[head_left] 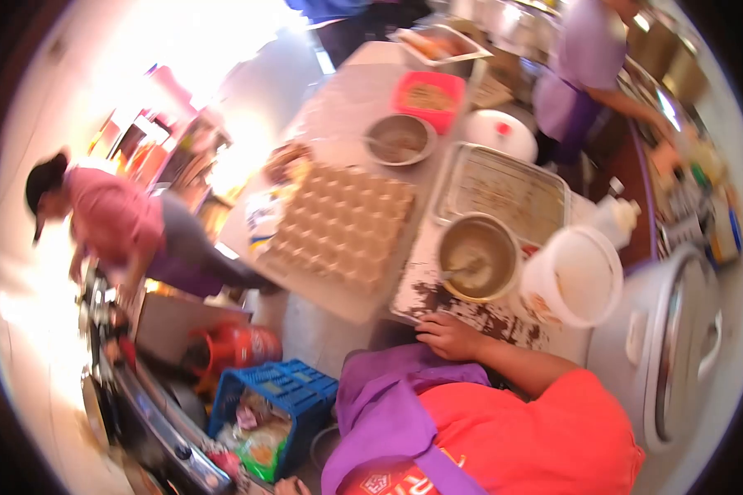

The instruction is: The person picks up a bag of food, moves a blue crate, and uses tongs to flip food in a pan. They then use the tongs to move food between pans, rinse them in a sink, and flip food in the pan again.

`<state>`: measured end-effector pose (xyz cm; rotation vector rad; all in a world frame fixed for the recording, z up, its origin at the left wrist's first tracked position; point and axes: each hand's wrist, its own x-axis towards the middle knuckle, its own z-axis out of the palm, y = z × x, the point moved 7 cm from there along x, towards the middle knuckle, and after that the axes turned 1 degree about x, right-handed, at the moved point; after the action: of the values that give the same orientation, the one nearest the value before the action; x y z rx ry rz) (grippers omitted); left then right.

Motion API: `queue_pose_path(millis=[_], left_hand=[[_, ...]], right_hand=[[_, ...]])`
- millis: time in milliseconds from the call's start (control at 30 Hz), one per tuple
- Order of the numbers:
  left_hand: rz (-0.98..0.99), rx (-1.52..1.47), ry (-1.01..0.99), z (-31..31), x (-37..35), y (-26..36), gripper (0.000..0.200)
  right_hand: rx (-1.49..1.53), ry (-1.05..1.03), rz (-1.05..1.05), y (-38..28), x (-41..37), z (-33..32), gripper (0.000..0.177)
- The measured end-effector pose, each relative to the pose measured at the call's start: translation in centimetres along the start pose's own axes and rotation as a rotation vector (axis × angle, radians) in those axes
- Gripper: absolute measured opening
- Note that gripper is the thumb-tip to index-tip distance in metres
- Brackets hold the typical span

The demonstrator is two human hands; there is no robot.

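Note:
My right hand [448, 337] rests at the near edge of the worn, paint-chipped table, fingers loosely extended and nothing visible in them. Just beyond it stands a metal bowl [479, 256] with some pale mixture and a utensil inside. A white plastic bucket [571, 276] is to the bowl's right, and a stained baking tray [504, 186] lies behind. At the bottom edge, only a small part of my left hand [291, 487] shows, below a blue crate [285, 388] holding plastic bags; its fingers are mostly cut off from view.
A cardboard egg tray [343, 223] lies on the left table, with a second metal bowl [399, 139] and a pink container [428, 97] behind. A large lidded pot [656, 346] stands right. A red gas cylinder [239, 346] is left. Co-workers stand left [115, 214] and back right [586, 74].

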<state>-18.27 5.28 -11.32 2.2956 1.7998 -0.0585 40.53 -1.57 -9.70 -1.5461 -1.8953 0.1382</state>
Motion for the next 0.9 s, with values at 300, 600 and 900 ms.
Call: queue_pose_path(millis=[300, 600, 900], left_hand=[[0.308, 0.193, -0.013, -2.0, 8.4, 13.7, 0.037], [0.471, 0.258, -0.010, -1.5, 11.1, 20.1, 0.037], [0.452, 0.259, 0.023, -2.2, 10.3, 18.4, 0.036]], right_hand=[[0.090, 0.139, 0.013, 1.6, -1.7, 0.4, 0.014], [0.057, 0.137, 0.043, 1.9, -2.4, 0.6, 0.012], [0.125, 0.149, -0.043, 2.2, -1.9, 1.2, 0.010]])
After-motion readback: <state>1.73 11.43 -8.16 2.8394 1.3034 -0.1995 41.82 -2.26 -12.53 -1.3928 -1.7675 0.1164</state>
